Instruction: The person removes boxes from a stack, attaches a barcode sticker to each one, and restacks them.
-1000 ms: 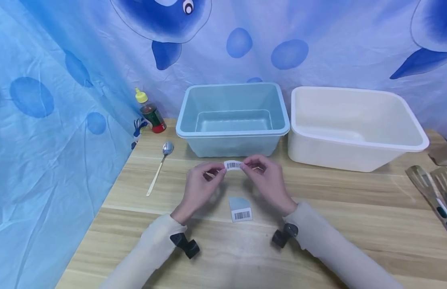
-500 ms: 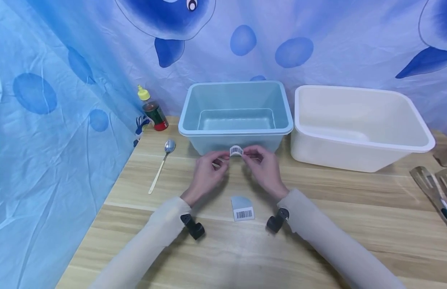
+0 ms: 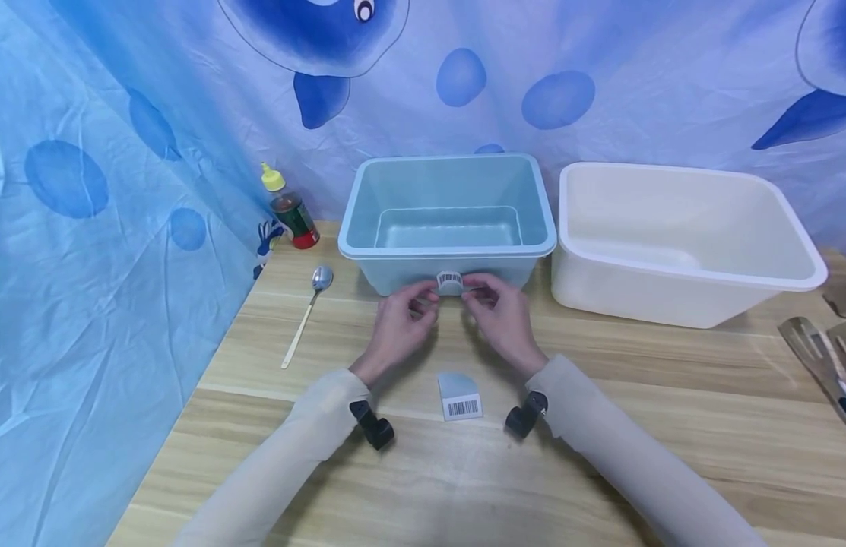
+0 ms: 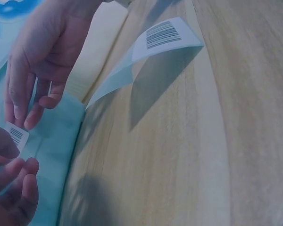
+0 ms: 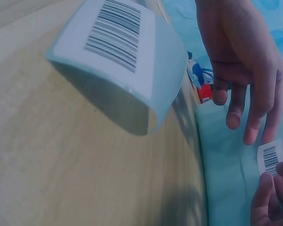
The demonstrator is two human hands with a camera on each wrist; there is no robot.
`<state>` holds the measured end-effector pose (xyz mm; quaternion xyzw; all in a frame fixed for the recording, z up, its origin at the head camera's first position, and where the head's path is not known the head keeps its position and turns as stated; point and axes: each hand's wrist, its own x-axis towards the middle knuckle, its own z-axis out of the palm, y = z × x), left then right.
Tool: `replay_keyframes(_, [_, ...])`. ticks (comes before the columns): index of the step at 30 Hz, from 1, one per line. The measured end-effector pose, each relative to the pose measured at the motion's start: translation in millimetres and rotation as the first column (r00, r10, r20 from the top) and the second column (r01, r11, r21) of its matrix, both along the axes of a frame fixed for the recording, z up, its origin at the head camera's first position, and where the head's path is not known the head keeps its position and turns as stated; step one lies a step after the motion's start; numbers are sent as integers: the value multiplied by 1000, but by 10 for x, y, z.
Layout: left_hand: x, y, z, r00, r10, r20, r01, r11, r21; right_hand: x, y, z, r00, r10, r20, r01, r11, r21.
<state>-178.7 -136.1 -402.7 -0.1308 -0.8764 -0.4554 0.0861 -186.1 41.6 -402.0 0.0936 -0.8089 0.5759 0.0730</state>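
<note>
Against the lower front wall of the light-blue bin point(image 3: 388, 270), a small white barcode label point(image 3: 450, 280) sits between both hands. My left hand point(image 3: 403, 323) pinches its left end and my right hand point(image 3: 503, 323) the right end. Seen from the left wrist, the label point(image 4: 16, 135) lies close over the bin wall, with fingertips right at its edges. Nearer me on the table is a curled piece of light-blue backing paper point(image 3: 455, 383) that bears a second barcode label point(image 3: 463, 408); the right wrist view shows its raised, arched shape.
A white bin point(image 3: 628, 296) stands right of the blue one. To the left are a spoon point(image 3: 306, 319) and a yellow-capped bottle point(image 3: 293, 216). Slotted utensils point(image 3: 815, 365) lie at the table's right edge. A blue patterned curtain point(image 3: 505, 45) hangs behind and at the left.
Both hands have moved forward with the barcode label, from over the table to the blue bin's front wall. The label bowed on the way. The backing paper stays on the table.
</note>
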Motion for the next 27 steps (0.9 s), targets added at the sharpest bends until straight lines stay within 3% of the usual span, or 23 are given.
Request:
replay_keyframes(6, [-17,1,-27,1000,3,-12,-2,1000,17,-14,19,-19,999,-2,-35,2,1000,12])
replay_keyframes(12, [-19,-13,-49,1000,9,5,-10,999,31,-3,41,-29,1000,1,-14,-1,1000,5])
replay_keyframes(16, [-20,-15,-48,994,-10,110,-5,991,132,5,55,-18,1000,2,-14,-2,1000,-12])
replay_keyframes(19, [-23,-16,-40,977,-26,211,-28,968,250,9,71,-7,1000,0,-19,0,1000,-29])
replay_keyframes(21, [-28,-18,-38,971,-18,238,-54,955,293,8,81,-1,1000,1,-22,-2,999,-44])
replay_keyframes(24, [-34,-19,-32,977,-4,213,-63,949,308,6,97,2,1000,15,-6,-15,999,-44])
replay_keyframes(27, [-40,-13,-26,984,-30,175,-22,958,287,-11,96,-14,993,106,50,-105,994,-18])
